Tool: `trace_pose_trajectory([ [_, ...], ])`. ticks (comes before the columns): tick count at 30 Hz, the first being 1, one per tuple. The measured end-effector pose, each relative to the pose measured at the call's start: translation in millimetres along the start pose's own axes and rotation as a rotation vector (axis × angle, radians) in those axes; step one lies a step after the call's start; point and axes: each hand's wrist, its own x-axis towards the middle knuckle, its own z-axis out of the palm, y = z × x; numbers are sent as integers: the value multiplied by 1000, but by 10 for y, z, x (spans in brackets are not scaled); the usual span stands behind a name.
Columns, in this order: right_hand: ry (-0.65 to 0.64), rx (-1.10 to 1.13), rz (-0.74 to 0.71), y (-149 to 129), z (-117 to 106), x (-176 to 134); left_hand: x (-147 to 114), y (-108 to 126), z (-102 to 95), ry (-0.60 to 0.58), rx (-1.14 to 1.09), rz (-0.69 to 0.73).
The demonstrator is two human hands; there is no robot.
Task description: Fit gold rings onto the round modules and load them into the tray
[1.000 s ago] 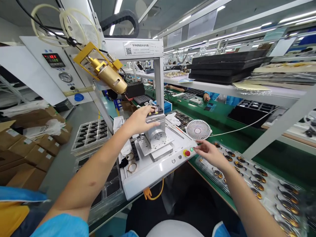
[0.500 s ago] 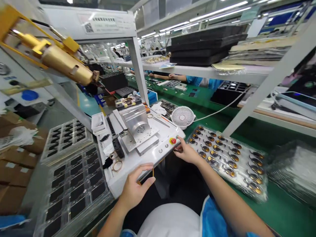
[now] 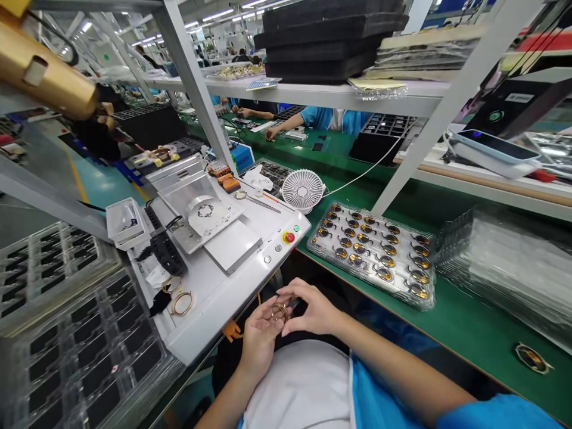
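Note:
In front of my stomach, both hands meet over a thin gold-coloured metal ring [image 3: 279, 311], which looks like a watch case ring. My left hand [image 3: 260, 335] pinches it from the left, palm turned up. My right hand [image 3: 316, 308] curls in from the right, its fingertips at the ring. A small dark round piece [image 3: 298, 307] shows between the right thumb and fingers; its kind is unclear. Left of my hands, two similar rings, one of them a gold ring [image 3: 182, 304], lie on the white machine base [image 3: 232, 304].
A metal fixture [image 3: 203, 210] stands on the base, with a red stop button [image 3: 289, 237] at its corner. A clear tray [image 3: 413, 299] of round amber-black parts lies right, beside a white fan [image 3: 302, 189]. Trays of black pieces [image 3: 96, 354] stand left. A brass cylinder [image 3: 49, 74] hangs upper left.
My right hand has left the machine's front corner by the buttons and joined my left hand. My left hand has drawn in toward my body. The view has swung right and down.

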Motion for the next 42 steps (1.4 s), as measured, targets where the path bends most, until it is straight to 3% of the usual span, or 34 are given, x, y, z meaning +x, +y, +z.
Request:
trace_pose_trajectory([
  [2,6,-262,41,37,-339,192,-1,24,2,35,34,10],
  [4,172,-608,220,116,-741,424,-20,49,-8,50,60,7],
  [6,280,-774,346,224,-1089,630,-48,65,-31,43,75,2],
  [8,283,-836,393,330,-1304,768,-76,71,-63,44,102,5],
  [14,200,-909,516,481,-1379,895,-152,87,-177,72,145,38],
  [19,309,-859,631,388,-1448,894,-211,114,-250,60,83,15],
  [23,291,-626,575,102,-1191,724,-156,167,-194,-10,51,8],
  [27,20,-144,311,-332,-664,519,-47,281,-44,-266,19,-4],
  [30,-109,-101,115,-584,-398,448,-24,373,27,-393,4,-10],
  [38,83,-111,-96,-537,-98,415,-195,417,-39,-342,-14,70],
  [42,17,-124,-221,-530,-2,366,-221,406,-116,-284,-60,45],
])
